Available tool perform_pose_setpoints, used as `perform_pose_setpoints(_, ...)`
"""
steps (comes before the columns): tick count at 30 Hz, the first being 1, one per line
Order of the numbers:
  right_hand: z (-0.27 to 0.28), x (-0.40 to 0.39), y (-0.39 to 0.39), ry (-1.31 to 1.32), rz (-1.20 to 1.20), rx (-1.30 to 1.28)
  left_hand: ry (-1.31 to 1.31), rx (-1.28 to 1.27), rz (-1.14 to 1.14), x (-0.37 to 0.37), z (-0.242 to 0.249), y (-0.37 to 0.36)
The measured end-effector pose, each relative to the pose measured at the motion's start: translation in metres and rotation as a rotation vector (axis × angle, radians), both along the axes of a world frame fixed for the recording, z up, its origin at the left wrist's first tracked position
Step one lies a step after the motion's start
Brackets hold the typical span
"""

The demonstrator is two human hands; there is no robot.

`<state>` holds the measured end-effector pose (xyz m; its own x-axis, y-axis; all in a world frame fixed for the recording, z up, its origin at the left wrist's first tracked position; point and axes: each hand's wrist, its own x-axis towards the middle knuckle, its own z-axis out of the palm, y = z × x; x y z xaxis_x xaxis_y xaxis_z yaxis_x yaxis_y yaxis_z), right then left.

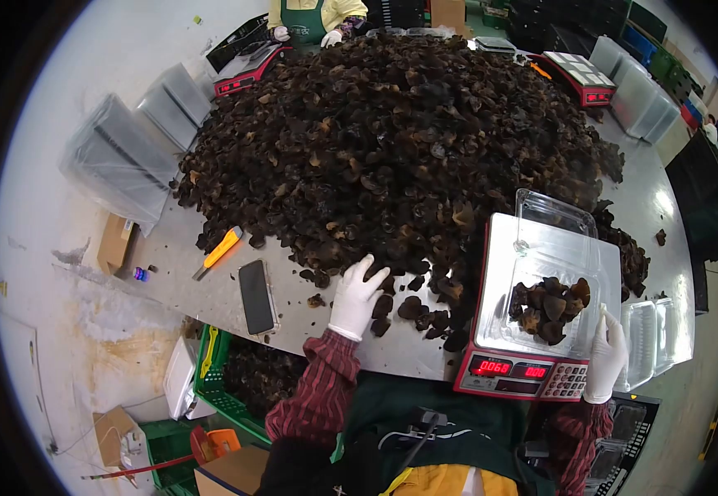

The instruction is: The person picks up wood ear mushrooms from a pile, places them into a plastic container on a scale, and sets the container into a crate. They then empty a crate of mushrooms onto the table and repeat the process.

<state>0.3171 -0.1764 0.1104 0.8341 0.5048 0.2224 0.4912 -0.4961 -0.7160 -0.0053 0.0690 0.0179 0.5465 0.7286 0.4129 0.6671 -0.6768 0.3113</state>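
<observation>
One big heap of dried wood-ear mushrooms (400,149) covers the table (210,289), spreading up and away from me. One red scale (532,331) sits right of it, carrying one clear clamshell tray (553,256) partly filled. My left hand (357,296) – nearer the heap – lies open, fingers on its near edge. My right hand (605,355) pinches the tray's corner. One phone (256,296), one yellow cutter (220,250).
</observation>
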Motion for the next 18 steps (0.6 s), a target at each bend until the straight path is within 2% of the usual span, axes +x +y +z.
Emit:
perform_pose_setpoints(2,0.000,0.001,0.000,0.006,-0.010,-0.003,-0.093,-0.165,-0.017,-0.003,-0.008,0.006)
perform_pose_setpoints(6,0.000,0.004,-0.005,-0.024,-0.008,-0.012,-0.278,-0.134,-0.001,-0.023,0.028,-0.013)
perform_pose_setpoints(8,-0.002,0.008,-0.009,-0.042,-0.020,-0.031,-0.144,-0.047,0.108,-0.056,0.064,-0.028)
perform_pose_setpoints(9,-0.006,0.011,-0.010,-0.011,-0.046,-0.020,0.001,-0.120,0.198,-0.078,0.076,-0.034)
perform_pose_setpoints(11,-0.006,0.012,-0.011,0.023,-0.065,-0.013,0.308,-0.226,0.332,-0.125,0.083,-0.043)
perform_pose_setpoints(13,-0.004,0.012,-0.008,0.008,-0.081,-0.087,0.432,-0.191,0.459,-0.131,0.091,-0.050)
perform_pose_setpoints(14,-0.009,0.013,-0.009,0.013,-0.081,-0.086,0.322,-0.104,0.375,-0.134,0.082,-0.049)
perform_pose_setpoints(16,-0.020,0.017,-0.011,-0.171,0.012,0.017,0.133,-0.210,0.212,-0.100,0.081,-0.054)
perform_pose_setpoints(18,-0.016,0.013,-0.010,-0.108,0.000,0.003,-0.037,-0.286,-0.060,-0.063,0.051,-0.055)
